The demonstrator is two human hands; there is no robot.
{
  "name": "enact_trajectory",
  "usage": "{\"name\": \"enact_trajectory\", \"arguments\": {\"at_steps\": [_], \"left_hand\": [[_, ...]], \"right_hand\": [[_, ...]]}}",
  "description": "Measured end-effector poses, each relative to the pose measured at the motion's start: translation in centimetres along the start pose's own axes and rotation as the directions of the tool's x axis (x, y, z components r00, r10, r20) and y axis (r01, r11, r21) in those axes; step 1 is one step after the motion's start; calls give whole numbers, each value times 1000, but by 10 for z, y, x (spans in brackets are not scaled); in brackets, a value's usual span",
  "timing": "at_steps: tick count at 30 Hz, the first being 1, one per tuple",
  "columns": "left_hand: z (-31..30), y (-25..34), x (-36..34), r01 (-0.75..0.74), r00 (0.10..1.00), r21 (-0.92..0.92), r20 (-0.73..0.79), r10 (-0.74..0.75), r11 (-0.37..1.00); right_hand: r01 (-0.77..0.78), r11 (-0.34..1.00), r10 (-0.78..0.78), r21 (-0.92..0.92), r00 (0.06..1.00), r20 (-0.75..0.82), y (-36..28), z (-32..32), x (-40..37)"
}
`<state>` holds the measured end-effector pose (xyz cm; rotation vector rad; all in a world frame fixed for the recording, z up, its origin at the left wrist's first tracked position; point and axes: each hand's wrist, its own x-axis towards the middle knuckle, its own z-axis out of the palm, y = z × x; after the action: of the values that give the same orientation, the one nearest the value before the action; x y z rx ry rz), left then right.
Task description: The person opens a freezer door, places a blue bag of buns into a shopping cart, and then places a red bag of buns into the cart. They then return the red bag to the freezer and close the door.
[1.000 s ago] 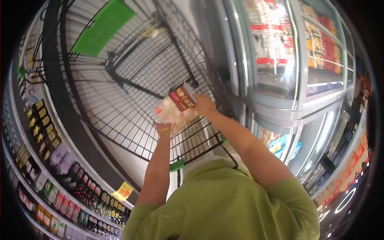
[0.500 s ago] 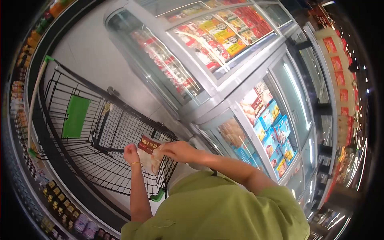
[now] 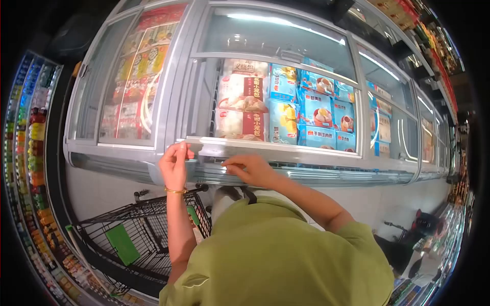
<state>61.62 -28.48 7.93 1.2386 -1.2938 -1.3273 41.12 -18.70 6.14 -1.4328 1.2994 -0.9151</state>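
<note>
My left hand, with a gold bracelet at the wrist, is raised at the front edge of the chest freezer. Its thumb and fingers are pinched together; whatever they may hold is hidden. To its right, my right hand hovers over the freezer's front rail, fingers loosely bent and apart, nothing visible in them. Inside the freezer, white bun bags with dark red labels lie beside blue food packs. Below my left forearm stands a black wire shopping cart, and a pale item shows partly there.
A sliding glass lid covers the freezer's far half. Another freezer section adjoins on the left. Stocked shelves line the far left. At the lower right, a person is partly visible.
My view has swung from the cart to face the freezer. The bun bag that my right hand gripped over the cart is out of that hand. Both hands are now at the freezer's front.
</note>
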Motion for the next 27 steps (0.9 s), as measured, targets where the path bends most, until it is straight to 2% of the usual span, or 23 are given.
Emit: {"name": "enact_trajectory", "arguments": {"at_steps": [1, 2, 3, 5, 7, 9, 11, 12, 13, 15, 16, 17, 18, 19, 20, 21, 22, 23, 24, 25, 26, 27], "left_hand": [[23, 6, 13, 63, 982, 8, 178, -64, 998], [36, 1, 29, 93, 945, 48, 312, -103, 995], [50, -3, 45, 64, 913, 38, 402, -74, 997], [76, -16, 74, 96, 783, 220, 586, -210, 971], [96, -51, 111, 95, 662, 336, 682, -311, 937], [114, -95, 146, 170, 542, 454, 698, -467, 875], [127, -141, 171, 179, 474, 680, 574, -667, 712], [128, -157, 175, 203, 459, 738, 509, -728, 644], [124, -176, 179, 228, 447, 791, 433, -783, 568], [104, -280, 225, 290, 120, 893, 324, -938, 345], [95, -309, 232, -280, 125, 853, 487, -864, 440], [87, -327, 233, -755, 37, 531, 619, -784, 384], [82, -336, 231, -754, 25, 525, 624, -781, 396], [77, -341, 226, -690, 56, 603, 596, -801, 400], [76, -346, 225, -629, 76, 670, 558, -826, 394], [106, -323, 199, -653, 44, 646, 553, -832, 395], [119, -286, 190, -303, 261, 910, 364, -894, 282], [119, -245, 181, 125, 385, 982, 83, -919, 141], [117, -252, 184, 91, 375, 988, 86, -923, 129], [113, -259, 185, 161, 374, 976, 78, -924, 148], [109, -266, 186, 239, 372, 958, 64, -926, 162], [109, -266, 186, 227, 365, 963, 55, -929, 147]], "right_hand": [[-99, 990, 106, 96, 992, -66, 3, -16, -5], [-97, 992, 108, 82, 986, -131, 5, -29, -7], [-103, 992, 116, 69, 967, -228, 8, -42, -9], [-88, 995, 99, 46, 918, -383, 15, -61, -19], [-114, 993, 101, 11, 823, -559, 25, -74, -24], [-135, 991, 85, -23, 738, -669, 37, -87, -25], [-259, 961, 122, -97, 709, -694, 51, -95, -22], [-334, 943, 257, 0, 724, -640, 58, -100, -17], [-338, 941, 259, 2, 717, -647, 70, -100, -10], [-458, 865, 292, -207, 793, -534, 100, -109, 8], [-486, 854, 359, -187, 810, -463, 111, -114, 18], [-496, 846, 366, -194, 806, -464, 130, -115, 29], [-537, 800, 424, -267, 822, -381, 152, -114, 41], [-568, 752, 487, -334, 821, -298, 161, -114, 54], [-585, 748, 502, -314, 808, -309, 170, -113, 66], [-631, 677, 594, -378, 772, -226, 174, -114, 74], [-667, 604, 685, -436, 714, -142, 180, -113, 74], [-696, 597, 704, -399, 693, -155, 188, -107, 72], [-704, 610, 696, -364, 695, -178, 195, -103, 71], [-707, 622, 685, -337, 700, -202, 201, -101, 73], [-748, 565, 729, -347, 650, -215, 207, -94, 78], [-756, 566, 736, -330, 643, -210, 211, -87, 81]]}}
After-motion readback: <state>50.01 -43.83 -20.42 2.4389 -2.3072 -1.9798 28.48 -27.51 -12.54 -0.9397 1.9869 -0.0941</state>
